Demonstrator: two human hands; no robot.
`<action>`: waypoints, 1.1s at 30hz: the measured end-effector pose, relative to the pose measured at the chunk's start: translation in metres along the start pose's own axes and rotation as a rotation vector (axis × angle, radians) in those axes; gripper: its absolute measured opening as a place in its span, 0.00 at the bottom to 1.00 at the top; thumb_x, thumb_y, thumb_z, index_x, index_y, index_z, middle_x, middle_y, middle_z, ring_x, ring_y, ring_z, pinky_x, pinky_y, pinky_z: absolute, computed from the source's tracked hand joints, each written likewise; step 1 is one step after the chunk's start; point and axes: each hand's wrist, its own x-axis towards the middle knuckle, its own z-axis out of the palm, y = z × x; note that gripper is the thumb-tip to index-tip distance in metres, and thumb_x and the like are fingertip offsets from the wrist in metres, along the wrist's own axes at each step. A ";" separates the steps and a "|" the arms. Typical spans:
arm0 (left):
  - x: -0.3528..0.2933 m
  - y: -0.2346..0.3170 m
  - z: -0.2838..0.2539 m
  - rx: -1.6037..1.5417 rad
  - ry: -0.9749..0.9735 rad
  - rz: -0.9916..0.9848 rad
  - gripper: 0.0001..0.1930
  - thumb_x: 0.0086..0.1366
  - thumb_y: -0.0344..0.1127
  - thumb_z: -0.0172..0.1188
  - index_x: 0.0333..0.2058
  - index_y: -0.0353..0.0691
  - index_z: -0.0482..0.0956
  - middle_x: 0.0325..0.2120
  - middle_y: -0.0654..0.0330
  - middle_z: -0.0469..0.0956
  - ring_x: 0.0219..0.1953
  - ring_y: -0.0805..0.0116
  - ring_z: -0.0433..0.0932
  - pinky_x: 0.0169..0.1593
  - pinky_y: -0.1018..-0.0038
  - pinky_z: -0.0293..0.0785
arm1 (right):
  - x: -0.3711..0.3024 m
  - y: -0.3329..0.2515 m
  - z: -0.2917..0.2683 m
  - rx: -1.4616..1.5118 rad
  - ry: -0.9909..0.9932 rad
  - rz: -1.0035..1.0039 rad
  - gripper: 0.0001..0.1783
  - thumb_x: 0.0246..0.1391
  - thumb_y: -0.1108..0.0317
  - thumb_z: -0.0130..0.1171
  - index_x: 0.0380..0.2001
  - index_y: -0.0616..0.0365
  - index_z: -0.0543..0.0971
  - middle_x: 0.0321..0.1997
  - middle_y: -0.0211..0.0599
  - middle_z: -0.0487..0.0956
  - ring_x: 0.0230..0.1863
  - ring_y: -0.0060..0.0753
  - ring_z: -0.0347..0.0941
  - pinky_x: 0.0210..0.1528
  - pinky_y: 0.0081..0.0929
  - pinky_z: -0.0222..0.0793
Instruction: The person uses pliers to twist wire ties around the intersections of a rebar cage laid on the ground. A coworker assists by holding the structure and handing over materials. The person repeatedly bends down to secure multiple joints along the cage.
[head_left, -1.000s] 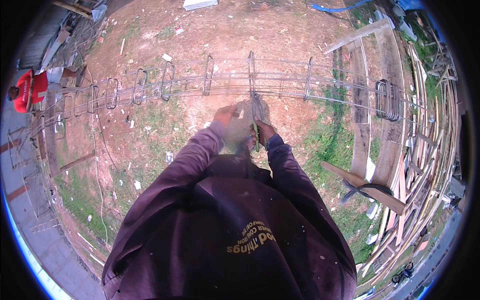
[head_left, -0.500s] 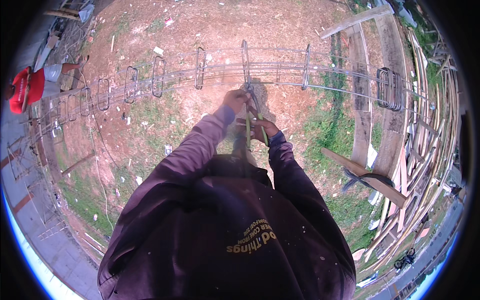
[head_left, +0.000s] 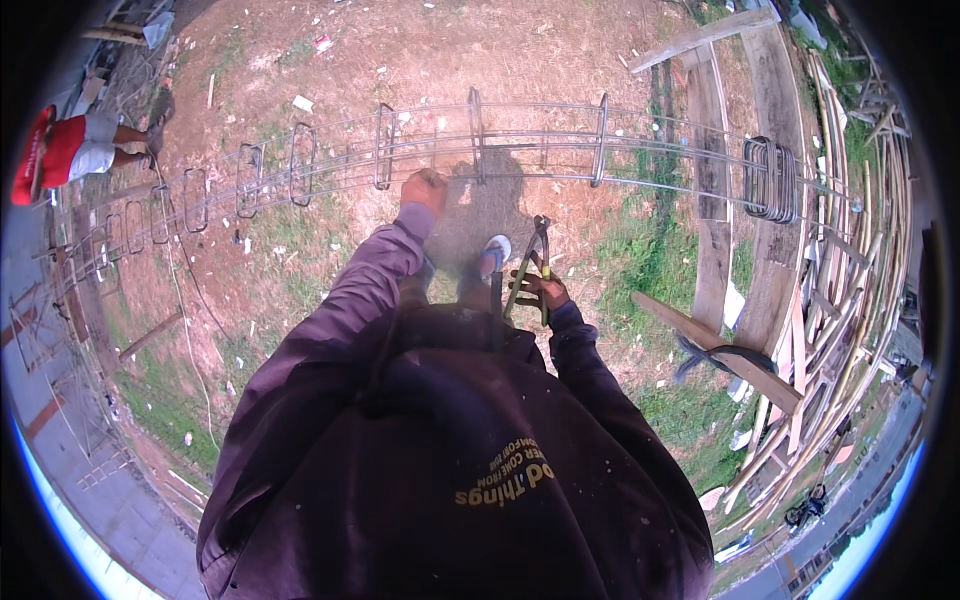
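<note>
Pincers [head_left: 541,236], loosely gripped in right hand [head_left: 541,288], now clear twelve-o'clock rebar cage [head_left: 477,140], seemingly pausing tool work; left hand [head_left: 424,187] curls closed, contents unclear.

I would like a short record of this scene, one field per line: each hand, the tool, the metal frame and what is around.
Left hand: fingers curled, close to the frame; contact unclear
Right hand: holds the pliers by their handles
Pliers: green-handled, handles apart, head pointing away from the wearer, off the frame
Frame: metal, long, running left to right
To the right: ring bundle, planks, poles
Far left: person in red top
Ground: earth, grass
</note>
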 end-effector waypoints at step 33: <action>-0.131 0.002 -0.103 -0.947 -0.064 -0.090 0.10 0.67 0.37 0.57 0.37 0.34 0.77 0.14 0.66 0.69 0.13 0.80 0.63 0.17 0.81 0.55 | 0.104 -0.180 0.175 -1.664 0.920 -0.685 0.32 0.43 0.63 0.63 0.56 0.45 0.72 0.51 0.47 0.71 0.54 0.50 0.67 0.56 0.46 0.60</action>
